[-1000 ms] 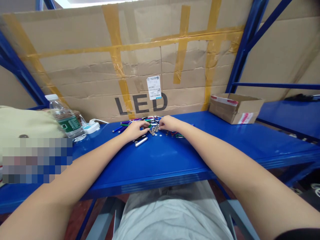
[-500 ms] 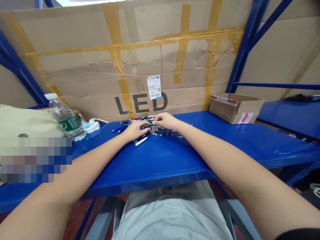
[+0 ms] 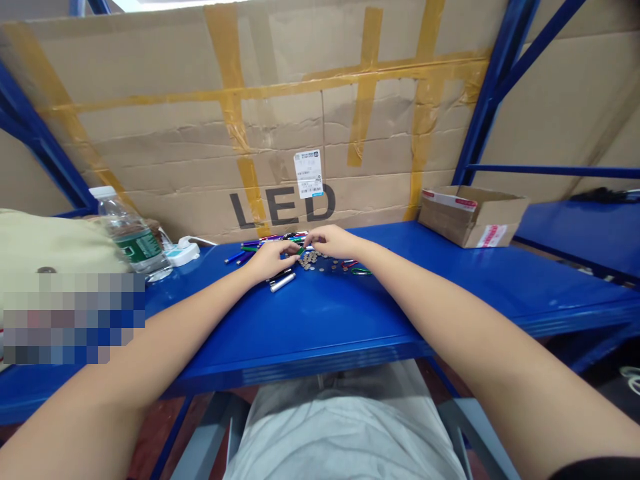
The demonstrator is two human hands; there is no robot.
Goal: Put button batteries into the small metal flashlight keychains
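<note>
My left hand (image 3: 273,260) rests low over the blue table, its fingers closed on a small green piece (image 3: 301,251) whose kind I cannot make out. Facing it, my right hand (image 3: 334,241) is bent down with fingers pinched at the far end of that piece; whether they hold something is hidden. Under and between both hands lies a heap of small round coin-like discs (image 3: 311,261). A silver tube (image 3: 283,283) lies in front of my left hand. Behind it are several coloured slim tubes (image 3: 243,255), partly hidden. A green carabiner-like loop (image 3: 361,271) lies below my right wrist.
A large taped cardboard panel (image 3: 175,160) stands along the back of the blue table (image 3: 320,327). A water bottle (image 3: 135,237), a white power strip (image 3: 183,254) and a pale bag (image 3: 50,243) are on the left. An open cardboard box (image 3: 463,220) sits at the right.
My right hand has shifted very slightly left, and its forearm uncovers a little more of the green loop. My left hand stays in place with the green piece.
</note>
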